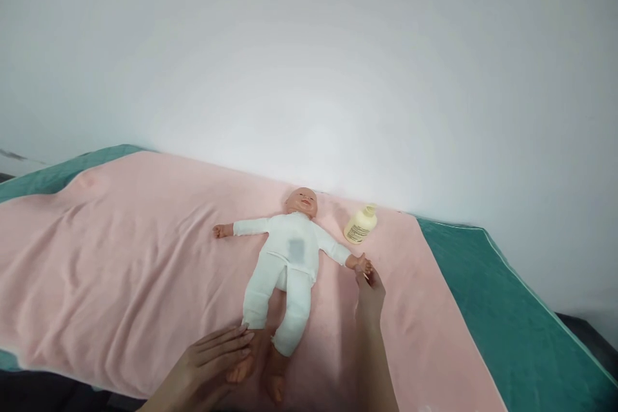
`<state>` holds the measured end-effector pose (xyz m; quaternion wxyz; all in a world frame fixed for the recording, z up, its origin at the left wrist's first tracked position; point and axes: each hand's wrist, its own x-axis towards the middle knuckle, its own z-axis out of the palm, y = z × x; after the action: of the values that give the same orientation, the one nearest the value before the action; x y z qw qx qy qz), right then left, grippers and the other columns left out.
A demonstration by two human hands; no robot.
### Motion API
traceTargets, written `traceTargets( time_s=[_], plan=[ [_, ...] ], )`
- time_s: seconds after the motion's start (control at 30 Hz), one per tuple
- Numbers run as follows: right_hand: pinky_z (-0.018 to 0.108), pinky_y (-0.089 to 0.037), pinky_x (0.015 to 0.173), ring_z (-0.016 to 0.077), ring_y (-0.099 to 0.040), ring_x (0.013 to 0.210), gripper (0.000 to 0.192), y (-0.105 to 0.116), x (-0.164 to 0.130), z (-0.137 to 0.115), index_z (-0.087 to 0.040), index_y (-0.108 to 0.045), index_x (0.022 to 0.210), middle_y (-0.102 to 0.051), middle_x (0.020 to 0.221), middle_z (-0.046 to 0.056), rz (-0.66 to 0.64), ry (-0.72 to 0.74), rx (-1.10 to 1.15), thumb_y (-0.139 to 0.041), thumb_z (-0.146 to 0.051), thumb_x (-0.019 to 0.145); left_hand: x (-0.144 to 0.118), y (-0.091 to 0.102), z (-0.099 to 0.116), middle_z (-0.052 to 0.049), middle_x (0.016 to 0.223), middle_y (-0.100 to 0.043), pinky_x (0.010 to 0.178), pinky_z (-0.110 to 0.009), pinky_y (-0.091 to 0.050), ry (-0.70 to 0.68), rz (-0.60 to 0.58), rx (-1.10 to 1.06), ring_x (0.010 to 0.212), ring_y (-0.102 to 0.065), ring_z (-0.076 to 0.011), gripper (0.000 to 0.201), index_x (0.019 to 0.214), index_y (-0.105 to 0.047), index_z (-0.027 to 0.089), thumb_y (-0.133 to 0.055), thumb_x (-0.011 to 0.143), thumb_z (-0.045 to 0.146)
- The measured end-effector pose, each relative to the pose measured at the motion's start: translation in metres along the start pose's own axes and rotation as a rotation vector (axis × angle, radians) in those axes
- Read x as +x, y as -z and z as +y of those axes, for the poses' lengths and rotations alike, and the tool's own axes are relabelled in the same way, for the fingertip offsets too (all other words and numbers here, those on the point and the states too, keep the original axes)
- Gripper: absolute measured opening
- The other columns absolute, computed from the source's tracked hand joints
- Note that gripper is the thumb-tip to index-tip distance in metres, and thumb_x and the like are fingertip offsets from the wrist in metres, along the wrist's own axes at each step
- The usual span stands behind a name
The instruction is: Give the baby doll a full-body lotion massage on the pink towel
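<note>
A baby doll (302, 238) in a white cloth suit lies on its back, arms spread and head toward the wall. My right hand (371, 293) is closed on the doll's hand at the right, fingers pinching it. At the lower left, my left hand (217, 353) lies with fingers stretched out over the doll's lower leg and foot, touching near the trouser cuff. A pale yellow pump bottle (361, 225) stands beside the doll's outstretched arm, beyond my right hand.
A pink blanket (159, 257) with wrinkles on its left side lies under the doll. Green cloth (512, 309) shows beneath it at both ends. A white wall (309, 64) rises right behind the bed.
</note>
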<state>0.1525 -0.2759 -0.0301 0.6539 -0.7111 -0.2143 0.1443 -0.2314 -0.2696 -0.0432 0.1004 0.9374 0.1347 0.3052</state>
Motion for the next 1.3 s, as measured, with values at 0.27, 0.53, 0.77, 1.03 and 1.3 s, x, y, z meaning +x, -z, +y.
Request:
traceTargets(
  time_s=[0.27, 0.53, 0.77, 1.03, 1.3],
  plan=[
    [0.038, -0.048, 0.089, 0.024, -0.056, 0.104, 0.039, -0.041, -0.048, -0.053, -0.021, -0.067, 0.114, -0.065, 0.113, 0.009, -0.091, 0.417, -0.174, -0.059, -0.041, 0.082, 0.022, 0.033, -0.017, -0.005, 0.124, -0.066, 0.101, -0.035, -0.05, 0.072, 0.166, -0.042, 0.117, -0.06, -0.0219, 0.048, 0.133, -0.052, 0.024, -0.063, 0.086, 0.025],
    [0.038, -0.05, 0.088, 0.0214, -0.057, 0.1, 0.033, -0.073, -0.075, -0.042, -0.027, -0.065, 0.118, -0.065, 0.106, 0.007, -0.428, 0.881, -0.413, -0.05, -0.015, 0.091, 0.057, 0.021, -0.029, -0.008, 0.124, -0.065, 0.098, -0.037, -0.052, 0.257, 0.355, -0.191, 0.117, -0.06, -0.0234, 0.042, 0.13, -0.054, 0.022, -0.059, 0.089, 0.024],
    [0.037, -0.049, 0.087, 0.022, -0.057, 0.1, 0.04, -0.076, -0.076, -0.041, -0.028, -0.063, 0.122, -0.065, 0.107, 0.006, -0.5, 0.925, -0.528, -0.054, -0.008, 0.088, 0.079, 0.007, -0.033, -0.008, 0.123, -0.066, 0.096, -0.037, -0.054, 0.319, 0.41, -0.333, 0.117, -0.06, -0.0247, 0.038, 0.126, -0.058, 0.02, -0.061, 0.088, 0.025],
    [0.039, -0.048, 0.092, 0.0221, -0.056, 0.105, 0.031, -0.063, -0.059, -0.043, -0.026, -0.064, 0.119, -0.063, 0.112, 0.008, -0.471, 0.76, -0.39, -0.049, -0.023, 0.092, 0.067, 0.016, -0.026, -0.009, 0.123, -0.066, 0.101, -0.04, -0.05, 0.119, 0.307, -0.134, 0.118, -0.06, -0.0239, 0.043, 0.131, -0.052, 0.02, -0.059, 0.089, 0.023],
    [0.039, -0.048, 0.091, 0.0261, -0.06, 0.107, 0.05, -0.018, -0.015, -0.038, -0.019, -0.058, 0.124, -0.064, 0.118, 0.01, -0.161, 0.193, -0.206, -0.054, -0.047, 0.082, 0.023, 0.017, -0.008, -0.012, 0.141, -0.05, 0.107, -0.041, -0.043, 0.057, 0.133, -0.022, 0.132, -0.046, -0.0262, 0.057, 0.142, -0.041, 0.02, -0.056, 0.09, 0.036]
  ],
)
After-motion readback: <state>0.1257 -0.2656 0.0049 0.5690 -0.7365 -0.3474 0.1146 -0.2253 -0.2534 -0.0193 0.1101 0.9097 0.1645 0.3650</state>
